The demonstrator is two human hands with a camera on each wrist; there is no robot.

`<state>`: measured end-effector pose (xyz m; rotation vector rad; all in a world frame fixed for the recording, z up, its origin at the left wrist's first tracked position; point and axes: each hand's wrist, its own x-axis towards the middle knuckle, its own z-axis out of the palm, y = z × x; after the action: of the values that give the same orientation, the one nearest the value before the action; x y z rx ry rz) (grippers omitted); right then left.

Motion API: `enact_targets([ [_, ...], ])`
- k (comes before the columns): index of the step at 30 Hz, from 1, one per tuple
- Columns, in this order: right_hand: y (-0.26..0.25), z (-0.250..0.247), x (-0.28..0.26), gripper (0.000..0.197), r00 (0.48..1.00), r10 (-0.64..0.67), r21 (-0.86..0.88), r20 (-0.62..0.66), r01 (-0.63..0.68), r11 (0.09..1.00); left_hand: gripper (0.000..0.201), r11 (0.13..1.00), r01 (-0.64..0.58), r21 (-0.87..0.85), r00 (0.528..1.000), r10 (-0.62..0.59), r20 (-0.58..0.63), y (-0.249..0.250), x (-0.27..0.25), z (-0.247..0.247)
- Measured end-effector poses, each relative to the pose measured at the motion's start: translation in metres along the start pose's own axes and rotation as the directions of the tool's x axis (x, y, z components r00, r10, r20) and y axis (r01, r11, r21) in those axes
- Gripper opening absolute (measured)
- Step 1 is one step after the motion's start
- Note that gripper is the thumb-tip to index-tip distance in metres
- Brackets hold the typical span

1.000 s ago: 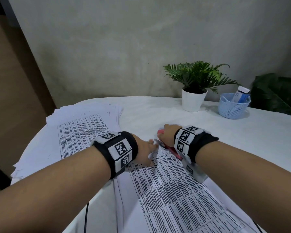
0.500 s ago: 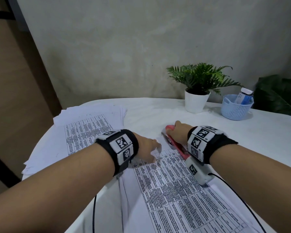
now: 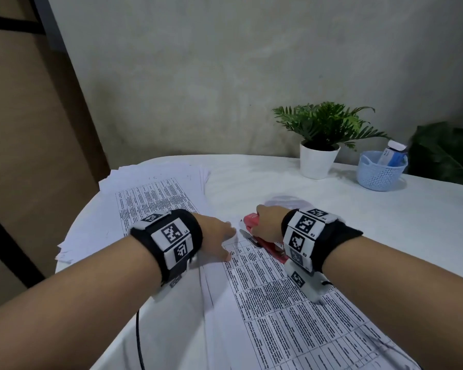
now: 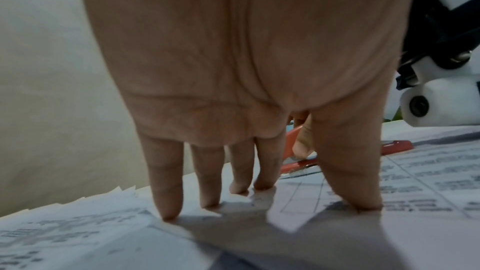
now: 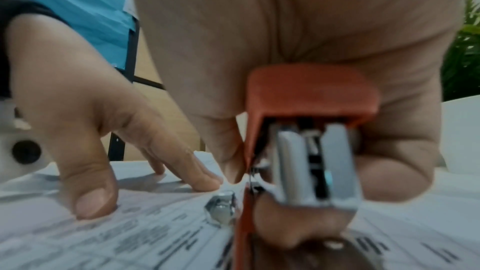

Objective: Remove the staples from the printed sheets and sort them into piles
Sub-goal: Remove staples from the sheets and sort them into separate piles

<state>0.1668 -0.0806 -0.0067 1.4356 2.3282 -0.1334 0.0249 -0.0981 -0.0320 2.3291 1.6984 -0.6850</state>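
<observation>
On the left, a pile of printed sheets (image 3: 155,193) lies on the white table (image 3: 385,222). Your left hand (image 3: 214,236) presses straight fingers (image 4: 166,192) flat on the top corner of the stapled sheets (image 3: 278,303) before you, gripping nothing. Just to its right, your right hand (image 3: 267,222) curls around the red stapler (image 5: 306,130), its metal tip at that corner.
</observation>
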Motion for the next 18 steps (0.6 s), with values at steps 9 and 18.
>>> enact_targets([
  [9, -0.015, 0.016, 0.031, 0.034, 0.999, -0.003, -0.071, -0.047, -0.001, 0.997, 0.054, 1.000, -0.018, -0.016, 1.000, 0.018, -0.002, 0.000, 0.005, -0.003],
  [18, -0.004, 0.010, 0.039, 0.035, 0.996, 0.012, 0.001, -0.085, -0.012, 1.000, 0.045, 0.998, -0.065, -0.020, 0.996, 0.064, -0.067, -0.007, 0.012, 0.009],
])
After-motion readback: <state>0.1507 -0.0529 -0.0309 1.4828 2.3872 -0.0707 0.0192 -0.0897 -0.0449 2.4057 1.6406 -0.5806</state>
